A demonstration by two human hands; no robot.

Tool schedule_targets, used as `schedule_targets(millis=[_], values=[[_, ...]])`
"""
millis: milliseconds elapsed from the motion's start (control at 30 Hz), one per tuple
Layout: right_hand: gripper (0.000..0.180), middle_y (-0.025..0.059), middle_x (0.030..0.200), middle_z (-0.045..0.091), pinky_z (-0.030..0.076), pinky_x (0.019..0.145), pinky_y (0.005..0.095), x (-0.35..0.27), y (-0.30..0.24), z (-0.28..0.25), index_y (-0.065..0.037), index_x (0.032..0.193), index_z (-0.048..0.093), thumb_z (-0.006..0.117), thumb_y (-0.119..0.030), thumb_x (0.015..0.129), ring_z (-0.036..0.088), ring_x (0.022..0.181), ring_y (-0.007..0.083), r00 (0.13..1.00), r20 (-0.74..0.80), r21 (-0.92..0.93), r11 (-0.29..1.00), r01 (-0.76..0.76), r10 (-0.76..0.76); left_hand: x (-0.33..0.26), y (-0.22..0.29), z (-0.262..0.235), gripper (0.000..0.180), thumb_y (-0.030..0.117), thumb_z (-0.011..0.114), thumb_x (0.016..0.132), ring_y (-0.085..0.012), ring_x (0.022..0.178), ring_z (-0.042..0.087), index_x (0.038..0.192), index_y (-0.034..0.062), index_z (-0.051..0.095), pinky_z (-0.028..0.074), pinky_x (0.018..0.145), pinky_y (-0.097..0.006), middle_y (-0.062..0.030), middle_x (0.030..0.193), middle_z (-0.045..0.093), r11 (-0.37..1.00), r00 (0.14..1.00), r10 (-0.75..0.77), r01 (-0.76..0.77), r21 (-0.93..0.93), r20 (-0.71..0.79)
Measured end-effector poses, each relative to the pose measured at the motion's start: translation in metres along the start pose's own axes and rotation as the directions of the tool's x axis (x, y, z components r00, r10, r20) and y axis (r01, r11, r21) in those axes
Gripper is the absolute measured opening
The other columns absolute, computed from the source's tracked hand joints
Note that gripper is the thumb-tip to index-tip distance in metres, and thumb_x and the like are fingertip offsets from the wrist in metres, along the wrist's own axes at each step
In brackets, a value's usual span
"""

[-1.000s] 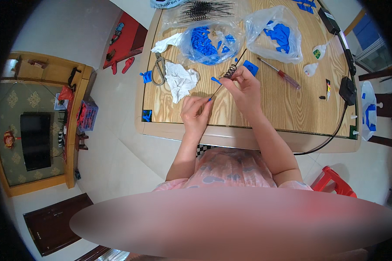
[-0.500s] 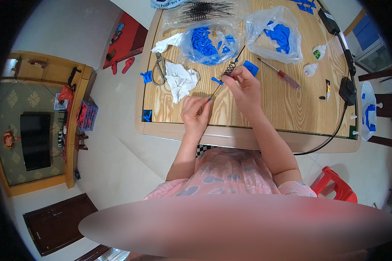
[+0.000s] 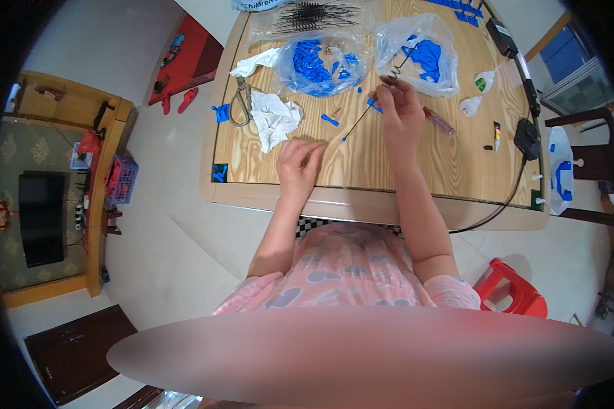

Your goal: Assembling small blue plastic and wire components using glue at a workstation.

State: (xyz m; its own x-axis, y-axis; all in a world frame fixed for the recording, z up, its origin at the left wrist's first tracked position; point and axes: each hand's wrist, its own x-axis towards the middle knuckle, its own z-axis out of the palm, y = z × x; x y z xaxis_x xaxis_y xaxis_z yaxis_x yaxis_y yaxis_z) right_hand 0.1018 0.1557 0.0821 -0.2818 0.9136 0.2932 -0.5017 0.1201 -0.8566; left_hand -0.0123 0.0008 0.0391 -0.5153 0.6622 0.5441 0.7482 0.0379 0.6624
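My right hand (image 3: 400,112) pinches a thin black rod (image 3: 363,117) with a coiled spring near its upper end and a small blue tip at its lower end; the rod slants down to the left over the wooden table (image 3: 416,170). My left hand (image 3: 299,162) rests on the table near the front edge with fingers curled and nothing visible in it. A loose blue plastic piece (image 3: 329,120) lies between the hands. Two clear bags of blue plastic parts, one (image 3: 324,63) and another (image 3: 421,54), sit just beyond.
Scissors (image 3: 239,103) and a crumpled white cloth (image 3: 275,119) lie at the table's left. A red-handled screwdriver (image 3: 438,120), a glue bottle (image 3: 472,104), a black cable and adapter (image 3: 527,136) lie right. A pile of black rods (image 3: 314,13) is at the back. A red stool (image 3: 510,290) stands at lower right.
My left hand has let go of the rod's lower end and dropped to the table. My right hand has lifted the rod away toward the bags.
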Motion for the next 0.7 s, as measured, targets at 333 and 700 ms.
schedule_targets(millis=[333, 700], values=[[0.027, 0.0088, 0.075, 0.066, 0.048, 0.065, 0.0289, 0.018, -0.03, -0.037, -0.002, 0.108, 0.062, 0.066, -0.017, 0.086, 0.063, 0.071, 0.015, 0.994, 0.067, -0.761, 0.649, -0.006, 0.088, -0.001, -0.005, -0.004, 0.005, 0.001, 0.066, 0.082, -0.023, 0.072, 0.057, 0.086, 0.0012, 0.069, 0.046, 0.064, -0.031, -0.0094, 0.079, 0.062, 0.999, 0.999, -0.006, 0.004, -0.045, -0.045], [0.028, 0.0184, 0.088, 0.064, 0.048, 0.078, 0.0453, 0.02, -0.008, -0.067, -0.002, 0.101, 0.061, 0.068, -0.02, 0.08, 0.06, 0.088, 0.0378, 0.971, 0.238, -0.955, 0.176, 0.24, -0.036, -0.005, -0.011, -0.002, 0.005, 0.003, 0.071, 0.076, -0.0218, 0.07, 0.058, 0.08, 0.0032, 0.069, 0.047, 0.062, -0.032, -0.0077, 0.076, 0.062, 0.998, 0.999, 0.027, -0.029, -0.05, -0.047]])
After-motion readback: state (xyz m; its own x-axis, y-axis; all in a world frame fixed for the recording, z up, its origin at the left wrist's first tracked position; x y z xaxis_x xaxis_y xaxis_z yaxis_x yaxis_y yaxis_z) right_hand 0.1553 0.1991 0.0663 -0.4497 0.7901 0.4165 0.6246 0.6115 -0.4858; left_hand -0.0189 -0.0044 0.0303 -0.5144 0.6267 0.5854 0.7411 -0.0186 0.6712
